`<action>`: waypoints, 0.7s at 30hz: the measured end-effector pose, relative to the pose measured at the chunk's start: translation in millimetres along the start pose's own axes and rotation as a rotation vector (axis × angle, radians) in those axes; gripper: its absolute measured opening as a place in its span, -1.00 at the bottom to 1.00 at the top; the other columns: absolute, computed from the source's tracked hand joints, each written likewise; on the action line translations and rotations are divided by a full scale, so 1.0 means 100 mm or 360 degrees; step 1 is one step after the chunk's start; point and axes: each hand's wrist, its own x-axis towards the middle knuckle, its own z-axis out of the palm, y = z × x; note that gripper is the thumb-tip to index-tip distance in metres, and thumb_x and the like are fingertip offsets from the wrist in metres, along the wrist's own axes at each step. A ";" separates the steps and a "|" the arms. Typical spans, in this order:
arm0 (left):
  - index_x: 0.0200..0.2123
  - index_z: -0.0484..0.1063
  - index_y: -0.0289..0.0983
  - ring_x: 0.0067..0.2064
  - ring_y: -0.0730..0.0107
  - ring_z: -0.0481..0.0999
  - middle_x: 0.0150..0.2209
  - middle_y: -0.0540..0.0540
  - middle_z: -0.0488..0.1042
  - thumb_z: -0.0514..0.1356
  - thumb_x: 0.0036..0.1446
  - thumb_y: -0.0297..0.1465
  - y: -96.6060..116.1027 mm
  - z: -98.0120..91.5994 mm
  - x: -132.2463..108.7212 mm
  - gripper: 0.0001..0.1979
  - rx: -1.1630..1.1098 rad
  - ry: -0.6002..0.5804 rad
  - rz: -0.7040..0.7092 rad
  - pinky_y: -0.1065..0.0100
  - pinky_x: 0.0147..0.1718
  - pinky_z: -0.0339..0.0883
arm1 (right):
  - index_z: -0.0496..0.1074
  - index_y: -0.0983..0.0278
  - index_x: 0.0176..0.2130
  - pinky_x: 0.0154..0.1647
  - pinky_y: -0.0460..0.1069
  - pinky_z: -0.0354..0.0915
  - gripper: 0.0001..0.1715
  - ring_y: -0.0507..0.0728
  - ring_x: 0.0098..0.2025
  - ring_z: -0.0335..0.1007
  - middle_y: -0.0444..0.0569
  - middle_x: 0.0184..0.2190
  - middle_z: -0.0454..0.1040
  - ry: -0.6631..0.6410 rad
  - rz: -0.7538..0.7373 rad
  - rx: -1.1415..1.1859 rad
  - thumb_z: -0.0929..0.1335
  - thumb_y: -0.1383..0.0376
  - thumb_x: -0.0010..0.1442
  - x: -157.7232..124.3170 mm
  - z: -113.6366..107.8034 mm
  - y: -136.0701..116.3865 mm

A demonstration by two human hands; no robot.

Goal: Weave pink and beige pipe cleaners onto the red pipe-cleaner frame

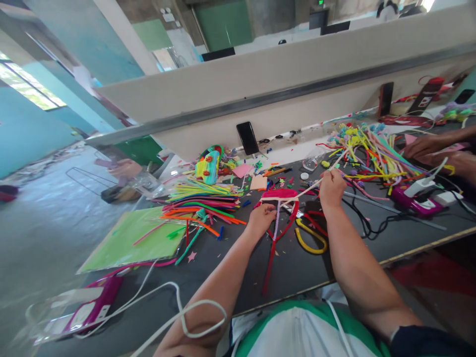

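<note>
A pipe-cleaner figure [284,195] in red and pink lies in front of me, with a lilac stem down its middle and a red tail pointing at the table edge. My left hand [263,218] pinches its left side, where a white strand crosses it. From there a white pipe cleaner [310,187] stretches up to the right, and my right hand [332,188] is closed around it. Scissors with yellow and red handles [311,243] lie just right of the figure, partly behind it.
Bundles of coloured pipe cleaners [204,201] lie left, beside a green sheet pack [130,240]. A phone [247,138] leans on the partition. Purple power strips [416,201] with cables lie right and left. Another person's hands [427,148] work at far right, near a tangled pile [372,144].
</note>
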 end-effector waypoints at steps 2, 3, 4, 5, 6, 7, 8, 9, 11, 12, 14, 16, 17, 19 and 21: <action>-0.08 0.45 -0.36 -0.43 0.41 0.50 -0.42 -0.08 0.55 0.12 0.09 -0.43 0.03 -0.02 -0.01 -0.68 0.0050 -0.0012 -0.0021 0.42 -0.38 0.33 | 0.38 0.24 -0.48 -0.30 0.02 0.17 -0.65 0.17 -0.38 0.31 -0.03 -0.56 0.41 0.0000 0.0012 -0.0022 0.12 0.24 0.14 0.00 -0.01 0.00; -0.08 0.45 -0.36 -0.39 0.40 0.52 -0.39 -0.10 0.56 0.12 0.09 -0.43 0.04 -0.02 -0.02 -0.69 0.0109 0.0002 0.0003 0.41 -0.34 0.34 | 0.39 0.24 -0.48 -0.30 0.02 0.17 -0.65 0.17 -0.38 0.31 -0.03 -0.56 0.42 -0.0012 0.0018 -0.0031 0.12 0.24 0.14 0.00 0.00 0.00; -0.09 0.47 -0.34 -0.34 0.37 0.53 -0.35 -0.11 0.57 0.12 0.09 -0.43 0.04 -0.03 -0.03 -0.70 0.0192 0.0028 0.0054 0.40 -0.29 0.34 | 0.40 0.24 -0.47 -0.30 0.02 0.17 -0.65 0.17 -0.38 0.31 -0.02 -0.55 0.42 -0.0034 0.0024 -0.0038 0.12 0.24 0.14 -0.01 0.00 0.00; -0.10 0.48 -0.32 -0.27 0.34 0.53 -0.30 -0.12 0.57 0.12 0.10 -0.42 0.04 -0.03 -0.03 -0.70 0.0294 0.0063 0.0124 0.39 -0.24 0.33 | 0.40 0.24 -0.47 -0.30 0.02 0.17 -0.65 0.18 -0.37 0.31 -0.01 -0.55 0.43 -0.0064 0.0031 -0.0042 0.13 0.24 0.14 -0.01 0.01 -0.01; -0.11 0.49 -0.29 -0.21 0.31 0.52 -0.24 -0.12 0.56 0.12 0.10 -0.41 0.04 -0.03 -0.04 -0.71 0.0413 0.0099 0.0203 0.37 -0.19 0.32 | 0.41 0.25 -0.46 -0.30 0.01 0.17 -0.64 0.18 -0.37 0.32 0.00 -0.55 0.43 -0.0096 0.0040 -0.0045 0.13 0.23 0.14 -0.02 0.01 -0.01; -0.10 0.50 -0.25 -0.16 0.28 0.51 -0.19 -0.12 0.55 0.12 0.11 -0.39 0.04 -0.03 -0.04 -0.71 0.0540 0.0128 0.0275 0.35 -0.16 0.31 | 0.42 0.25 -0.45 -0.30 0.01 0.17 -0.64 0.18 -0.37 0.32 0.00 -0.55 0.44 -0.0126 0.0053 -0.0048 0.13 0.23 0.14 -0.03 0.02 -0.01; -0.09 0.50 -0.22 -0.13 0.26 0.50 -0.15 -0.11 0.53 0.11 0.11 -0.38 0.04 -0.03 -0.04 -0.70 0.0661 0.0144 0.0329 0.34 -0.14 0.31 | 0.43 0.25 -0.44 -0.30 0.01 0.17 -0.63 0.18 -0.37 0.33 0.01 -0.55 0.44 -0.0150 0.0071 -0.0054 0.12 0.22 0.15 -0.04 0.03 -0.01; -0.08 0.49 -0.18 -0.11 0.25 0.49 -0.12 -0.11 0.52 0.11 0.12 -0.38 0.04 -0.03 -0.05 -0.69 0.0770 0.0145 0.0359 0.33 -0.14 0.30 | 0.43 0.25 -0.43 -0.30 0.01 0.18 -0.63 0.18 -0.37 0.33 0.01 -0.54 0.45 -0.0170 0.0092 -0.0062 0.12 0.22 0.15 -0.04 0.03 -0.01; -0.06 0.48 -0.13 -0.12 0.25 0.49 -0.10 -0.10 0.50 0.11 0.12 -0.37 0.04 -0.03 -0.05 -0.68 0.0932 0.0128 0.0367 0.33 -0.16 0.31 | 0.44 0.25 -0.42 -0.30 0.00 0.18 -0.63 0.18 -0.36 0.35 0.01 -0.54 0.46 -0.0212 0.0136 -0.0087 0.13 0.23 0.14 -0.05 0.04 0.00; -0.06 0.48 -0.11 -0.12 0.26 0.48 -0.11 -0.09 0.49 0.11 0.12 -0.37 0.05 -0.04 -0.05 -0.68 0.0978 0.0121 0.0360 0.34 -0.17 0.31 | 0.45 0.24 -0.41 -0.29 0.00 0.18 -0.64 0.18 -0.36 0.35 0.02 -0.53 0.47 -0.0238 0.0155 -0.0102 0.13 0.23 0.14 -0.06 0.05 0.00; -0.09 0.49 -0.08 -0.11 0.28 0.47 -0.11 -0.07 0.48 0.11 0.12 -0.36 0.06 -0.04 -0.04 -0.70 0.1019 0.0120 0.0345 0.36 -0.18 0.29 | 0.46 0.24 -0.40 -0.28 -0.01 0.19 -0.65 0.19 -0.34 0.37 0.02 -0.53 0.49 -0.0290 0.0183 -0.0129 0.15 0.24 0.12 -0.07 0.07 0.01; -0.11 0.49 -0.08 -0.10 0.29 0.46 -0.12 -0.06 0.47 0.12 0.12 -0.34 0.06 -0.04 -0.04 -0.73 0.1025 0.0136 0.0334 0.38 -0.18 0.28 | 0.46 0.23 -0.40 -0.28 0.00 0.20 -0.66 0.19 -0.33 0.38 0.03 -0.53 0.50 -0.0338 0.0192 -0.0144 0.16 0.24 0.11 -0.08 0.09 0.02; -0.12 0.49 -0.08 -0.10 0.29 0.45 -0.12 -0.06 0.47 0.12 0.12 -0.34 0.07 -0.04 -0.03 -0.74 0.1022 0.0142 0.0329 0.38 -0.18 0.28 | 0.47 0.23 -0.41 -0.28 0.00 0.20 -0.67 0.20 -0.33 0.39 0.03 -0.53 0.50 -0.0359 0.0192 -0.0144 0.16 0.24 0.11 -0.09 0.10 0.02; -0.15 0.50 -0.10 -0.10 0.28 0.45 -0.13 -0.07 0.47 0.11 0.13 -0.32 0.07 -0.03 -0.02 -0.76 0.1013 0.0158 0.0329 0.38 -0.20 0.27 | 0.46 0.22 -0.44 -0.29 0.01 0.21 -0.68 0.20 -0.35 0.39 0.03 -0.57 0.49 -0.0398 0.0183 -0.0123 0.17 0.25 0.10 -0.10 0.13 0.04; -0.20 0.50 -0.12 -0.12 0.28 0.45 -0.15 -0.08 0.46 0.10 0.15 -0.32 0.07 -0.02 -0.01 -0.79 0.1010 0.0176 0.0345 0.38 -0.23 0.27 | 0.45 0.22 -0.50 -0.33 0.01 0.22 -0.69 0.20 -0.40 0.39 0.02 -0.63 0.46 -0.0426 0.0152 -0.0061 0.18 0.26 0.08 -0.11 0.16 0.07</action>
